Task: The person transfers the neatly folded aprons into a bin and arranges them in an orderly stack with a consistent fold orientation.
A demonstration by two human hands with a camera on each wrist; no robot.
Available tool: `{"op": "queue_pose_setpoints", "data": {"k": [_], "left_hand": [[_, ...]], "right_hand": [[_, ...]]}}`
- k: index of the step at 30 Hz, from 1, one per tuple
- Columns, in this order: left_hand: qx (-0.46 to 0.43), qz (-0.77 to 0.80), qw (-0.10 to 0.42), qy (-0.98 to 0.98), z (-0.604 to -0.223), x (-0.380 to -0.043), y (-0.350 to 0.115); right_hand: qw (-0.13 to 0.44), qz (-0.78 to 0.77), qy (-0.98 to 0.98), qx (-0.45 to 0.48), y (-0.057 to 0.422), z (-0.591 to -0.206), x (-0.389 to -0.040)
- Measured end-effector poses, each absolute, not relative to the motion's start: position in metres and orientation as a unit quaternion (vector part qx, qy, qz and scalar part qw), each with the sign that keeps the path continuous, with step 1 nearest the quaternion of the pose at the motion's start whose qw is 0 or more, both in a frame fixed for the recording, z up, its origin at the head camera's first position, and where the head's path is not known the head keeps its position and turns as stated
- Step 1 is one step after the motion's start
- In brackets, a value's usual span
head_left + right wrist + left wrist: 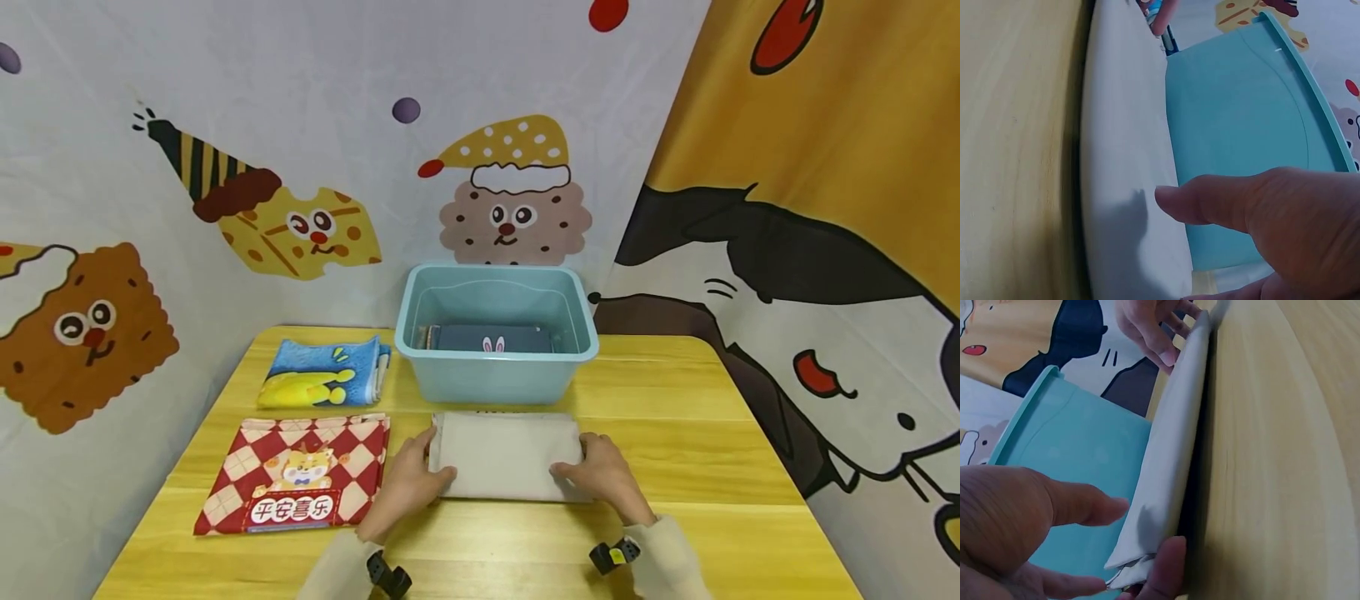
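Observation:
A folded off-white cloth (506, 458) lies on the wooden table in front of a light-blue plastic bin (495, 379). My left hand (411, 482) holds its left end, thumb toward the top face and fingers at the side edge. At the opposite end my right hand (600, 471) has its thumb over the top, with the other fingers along the far side. The left wrist view shows the layered folds of the cloth (1166, 456) at its end, close to the fingertips. In the right wrist view the right thumb (1210, 197) reaches over the cloth (1129, 144).
Inside the bin sits a dark blue item (457, 337) with a white bunny-ear print. To the left lie a folded red-and-cream checked cloth (360, 467) and, behind it, a folded blue-and-yellow towel (300, 367). A printed curtain (315, 142) hangs behind the table.

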State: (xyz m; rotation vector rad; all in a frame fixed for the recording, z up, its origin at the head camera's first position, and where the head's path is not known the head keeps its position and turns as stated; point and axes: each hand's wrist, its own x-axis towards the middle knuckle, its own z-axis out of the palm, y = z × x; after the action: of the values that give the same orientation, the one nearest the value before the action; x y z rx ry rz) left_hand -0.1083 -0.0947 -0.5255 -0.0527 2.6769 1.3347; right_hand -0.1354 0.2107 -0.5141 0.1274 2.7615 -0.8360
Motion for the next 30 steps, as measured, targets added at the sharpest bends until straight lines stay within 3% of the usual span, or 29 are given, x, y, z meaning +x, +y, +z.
{"op": "queue_pose_setpoints", "data": {"k": [4,16,30], "left_hand": [[-0.030,0.463,0.066,0.883,-0.527,-0.110,-0.094],[-0.078,0.571,0.131,0.807,-0.530,-0.116,-0.097],[-0.053,0.640,0.170,0.747,-0.538,-0.122,-0.106]], "right_hand": [[0.133,-0.290,0.946,0.054,0.210,-0.513,-0.136],[0.179,-0.412,0.885,0.121,0.225,-0.523,-0.143],[0.218,-0.535,0.814,0.052,0.238,-0.539,-0.143]]}}
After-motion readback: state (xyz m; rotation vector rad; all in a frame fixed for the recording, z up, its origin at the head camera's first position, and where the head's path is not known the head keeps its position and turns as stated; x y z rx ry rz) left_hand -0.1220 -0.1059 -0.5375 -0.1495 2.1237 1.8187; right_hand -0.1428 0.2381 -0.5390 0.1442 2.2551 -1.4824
